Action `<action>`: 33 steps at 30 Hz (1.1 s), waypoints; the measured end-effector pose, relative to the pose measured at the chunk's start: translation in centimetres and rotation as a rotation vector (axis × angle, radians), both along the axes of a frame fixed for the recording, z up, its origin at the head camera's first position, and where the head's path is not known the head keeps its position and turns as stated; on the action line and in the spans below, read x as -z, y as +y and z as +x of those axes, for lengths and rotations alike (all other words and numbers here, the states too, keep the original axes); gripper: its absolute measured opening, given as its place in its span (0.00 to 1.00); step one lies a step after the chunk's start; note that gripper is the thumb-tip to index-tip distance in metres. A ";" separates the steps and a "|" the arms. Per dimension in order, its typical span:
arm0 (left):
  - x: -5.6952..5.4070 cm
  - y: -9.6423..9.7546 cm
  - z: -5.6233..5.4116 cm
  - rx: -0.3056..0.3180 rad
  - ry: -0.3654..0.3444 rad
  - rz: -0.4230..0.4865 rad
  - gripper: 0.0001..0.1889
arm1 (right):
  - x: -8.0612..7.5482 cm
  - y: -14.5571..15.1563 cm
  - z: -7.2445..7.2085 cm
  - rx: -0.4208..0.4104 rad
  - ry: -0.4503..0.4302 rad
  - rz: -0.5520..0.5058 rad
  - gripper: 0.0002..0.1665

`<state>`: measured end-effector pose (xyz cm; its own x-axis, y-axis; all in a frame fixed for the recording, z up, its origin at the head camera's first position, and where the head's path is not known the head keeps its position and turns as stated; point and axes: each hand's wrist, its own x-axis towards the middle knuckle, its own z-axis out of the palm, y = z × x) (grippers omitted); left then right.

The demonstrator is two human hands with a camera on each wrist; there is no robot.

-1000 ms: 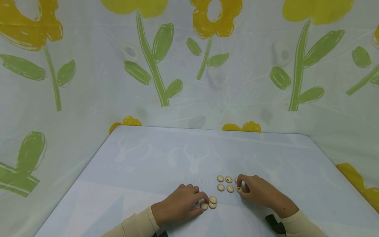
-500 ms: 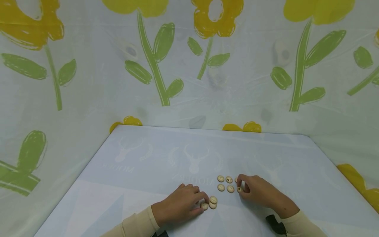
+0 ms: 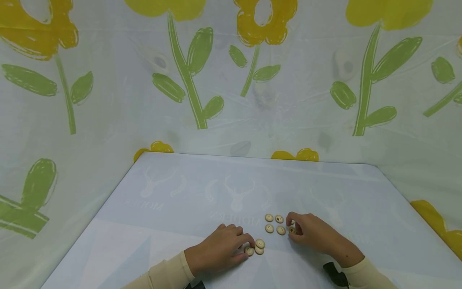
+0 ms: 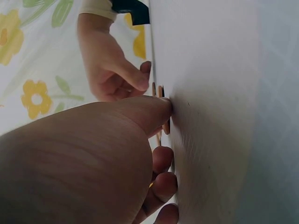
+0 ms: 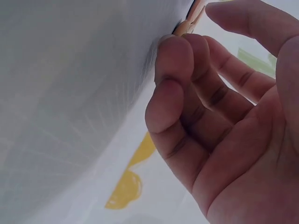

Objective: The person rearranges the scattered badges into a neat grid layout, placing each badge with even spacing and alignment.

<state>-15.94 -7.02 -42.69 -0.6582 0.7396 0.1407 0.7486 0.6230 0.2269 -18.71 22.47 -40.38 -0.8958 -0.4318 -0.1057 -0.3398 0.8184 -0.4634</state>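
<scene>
With its thumb and index finger, my left hand (image 3: 225, 248) pinches a round wooden button (image 3: 249, 251) by its edges, low at the table. Right beside it, one button (image 3: 260, 243) overlaps another button (image 3: 259, 251). My right hand (image 3: 315, 235) hovers over the right end of two short rows of buttons, thumb and index fingertip apart. A button (image 3: 292, 230) shows between those fingertips, lying on the table; another behind it is mostly hidden by the index finger. The right wrist view shows the thumb (image 5: 247, 23) spread from the curled fingers.
Left in the rows lie further buttons, such as a back one (image 3: 268, 217) and a front one (image 3: 269, 228). The pale table (image 3: 173, 224) has printed deer heads. A flower-patterned curtain (image 3: 303, 100) hangs behind and at both sides.
My right hand's fingertips have shifted slightly left and loosened off the front right button, so the index finger now covers the back right one. The left hand stays still.
</scene>
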 end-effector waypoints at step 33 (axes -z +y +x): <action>0.0 0.1 0.0 -0.014 -0.004 -0.016 0.10 | -0.5 -3.1 2.0 -0.147 -0.036 -0.029 0.13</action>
<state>-15.90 -6.91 -42.65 -0.6690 0.7323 0.1268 0.7389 0.6369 0.2199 -16.72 19.33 -39.91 -0.8188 -0.5610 -0.1221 -0.4374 0.7473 -0.5002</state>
